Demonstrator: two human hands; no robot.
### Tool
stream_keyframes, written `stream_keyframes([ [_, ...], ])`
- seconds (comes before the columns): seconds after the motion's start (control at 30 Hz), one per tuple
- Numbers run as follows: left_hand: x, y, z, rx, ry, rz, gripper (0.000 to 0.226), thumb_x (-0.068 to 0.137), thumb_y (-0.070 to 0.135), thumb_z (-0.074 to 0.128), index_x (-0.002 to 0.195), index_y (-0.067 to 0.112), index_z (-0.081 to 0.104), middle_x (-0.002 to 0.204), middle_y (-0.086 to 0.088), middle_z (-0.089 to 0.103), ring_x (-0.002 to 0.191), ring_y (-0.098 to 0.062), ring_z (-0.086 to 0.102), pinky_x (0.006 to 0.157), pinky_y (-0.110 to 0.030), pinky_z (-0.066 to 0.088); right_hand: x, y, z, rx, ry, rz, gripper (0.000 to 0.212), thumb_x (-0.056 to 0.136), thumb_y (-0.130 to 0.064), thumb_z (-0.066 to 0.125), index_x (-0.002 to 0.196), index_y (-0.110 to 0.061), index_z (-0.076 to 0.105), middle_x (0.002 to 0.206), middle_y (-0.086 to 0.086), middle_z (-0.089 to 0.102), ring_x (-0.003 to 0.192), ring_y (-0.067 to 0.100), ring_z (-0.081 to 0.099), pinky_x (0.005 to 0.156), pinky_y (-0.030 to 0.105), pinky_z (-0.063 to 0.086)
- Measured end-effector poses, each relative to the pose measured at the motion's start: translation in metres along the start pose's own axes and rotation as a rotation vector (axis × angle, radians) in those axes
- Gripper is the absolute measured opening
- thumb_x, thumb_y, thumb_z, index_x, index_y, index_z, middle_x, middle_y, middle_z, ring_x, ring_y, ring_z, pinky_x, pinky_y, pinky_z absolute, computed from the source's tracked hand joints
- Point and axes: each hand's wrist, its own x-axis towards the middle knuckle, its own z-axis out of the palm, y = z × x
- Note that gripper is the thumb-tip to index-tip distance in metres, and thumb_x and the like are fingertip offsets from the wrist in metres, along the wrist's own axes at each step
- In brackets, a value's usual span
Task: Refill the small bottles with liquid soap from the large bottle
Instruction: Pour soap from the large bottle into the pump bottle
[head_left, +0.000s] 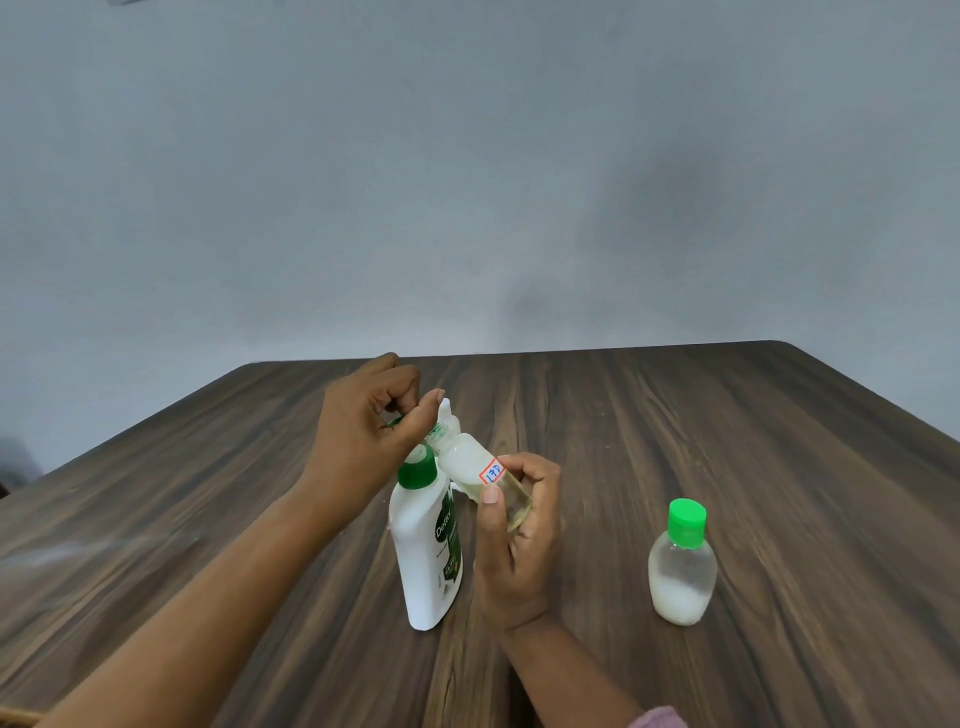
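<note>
A large white soap bottle (423, 551) with a green collar and a white pump top stands upright on the wooden table (727, 441). My right hand (511, 540) holds a small clear bottle (480, 470) tilted, neck up-left, with a white sticker on its side and pale liquid inside. My left hand (363, 431) pinches the green cap at that bottle's neck, just above the large bottle's collar. A second small bottle (681, 566) with a green cap stands upright at the right, holding whitish liquid in its lower part.
A grey wall rises behind the table's far edge. The table's left and right edges slope away toward me. A pink sleeve cuff (657, 719) shows at my right wrist.
</note>
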Motion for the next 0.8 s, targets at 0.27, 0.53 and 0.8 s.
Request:
stream_keyframes([
  [0.27, -0.014, -0.002, 0.01, -0.08, 0.115, -0.043, 0.038, 0.081, 0.028, 0.058, 0.055, 0.027, 0.03, 0.06, 0.003, 0.037, 0.053, -0.005, 0.032, 0.052, -0.014, 0.024, 0.0, 0.002, 0.001, -0.015, 0.039, 0.016, 0.015, 0.087, -0.026, 0.046, 0.101, -0.027, 0.047, 0.091, -0.03, 0.053, 0.074, -0.006, 0.055, 0.059, 0.015, 0.046],
  [0.53, -0.007, 0.001, 0.003, -0.034, 0.063, -0.004, 0.037, 0.08, 0.031, 0.058, 0.055, 0.03, 0.03, 0.057, 0.003, 0.037, 0.053, -0.005, 0.035, 0.052, -0.013, 0.026, -0.001, -0.002, -0.002, -0.017, -0.002, -0.011, 0.011, 0.087, -0.025, 0.045, 0.098, -0.026, 0.046, 0.092, -0.031, 0.052, 0.073, -0.008, 0.054, 0.061, 0.009, 0.043],
  [0.8, -0.011, -0.002, 0.008, -0.071, 0.122, -0.044, 0.037, 0.08, 0.029, 0.059, 0.055, 0.024, 0.032, 0.057, 0.0, 0.036, 0.053, -0.005, 0.032, 0.052, -0.014, 0.025, 0.002, 0.0, 0.001, -0.001, 0.019, -0.003, 0.013, 0.086, -0.023, 0.045, 0.099, -0.023, 0.046, 0.092, -0.033, 0.053, 0.074, -0.01, 0.055, 0.06, 0.009, 0.044],
])
